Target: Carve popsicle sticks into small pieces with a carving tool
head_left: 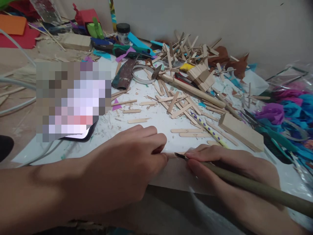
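Near the front edge of the white work surface, my left hand (144, 156) is closed on one end of a flat wooden craft stick (172, 155). My right hand (210, 163) grips a carving knife (234, 178) with a long round wooden handle and a short dark blade. The blade tip lies against the stick, just right of my left fingertips. Part of the stick is hidden by both hands. Just beyond, two craft sticks (195, 134) with small pencil marks lie side by side, close to a yellow pencil with purple dots (207, 127).
Loose sticks pile up at the back (186, 52). A wooden block (241, 132) and green-handled pliers (271, 143) lie on the right. A hammer (190, 88) and a tape roll (143, 74) are farther back. A blurred-out phone (75, 107) with cables sits left.
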The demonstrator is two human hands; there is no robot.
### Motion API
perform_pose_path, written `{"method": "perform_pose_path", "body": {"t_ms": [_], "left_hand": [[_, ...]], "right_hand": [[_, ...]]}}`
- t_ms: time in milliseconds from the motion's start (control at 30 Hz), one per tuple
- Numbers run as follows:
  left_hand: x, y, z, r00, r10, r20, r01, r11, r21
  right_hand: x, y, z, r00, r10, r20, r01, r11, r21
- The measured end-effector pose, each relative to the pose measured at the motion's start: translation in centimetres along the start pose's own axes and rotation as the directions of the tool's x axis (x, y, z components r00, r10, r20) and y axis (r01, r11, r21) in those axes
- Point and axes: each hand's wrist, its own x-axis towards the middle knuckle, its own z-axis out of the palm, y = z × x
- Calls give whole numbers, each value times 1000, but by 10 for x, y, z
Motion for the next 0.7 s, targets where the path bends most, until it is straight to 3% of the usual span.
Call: {"method": "perform_pose_path", "body": {"t_ms": [167, 333, 467, 567, 633, 700], "left_hand": [[2, 4, 0, 992, 119, 34, -123, 979, 160], [0, 1, 2, 984, 168, 56, -176, 953, 245], [-3, -1, 4, 981, 176, 82, -192, 942, 276], [-2, -1, 4, 977, 188, 99, -209, 934, 289], [-1, 0, 5, 980, 182, 78, -197, 938, 285], [0, 1, 5, 986, 161, 35, -164, 950, 264]], "right_hand": [[-9, -10, 6, 1000, 26, -9, -26, 999, 23], [-9, -20, 15, 999, 10, -35, -7, 997, 81], [-4, -18, 13, 986, 166, -10, -161, 969, 190], [-1, -16, 10, 950, 310, 43, -301, 867, 397], [1, -15, 9, 940, 339, 34, -317, 831, 457], [1, -15, 8, 945, 327, -26, -287, 864, 413]]}}
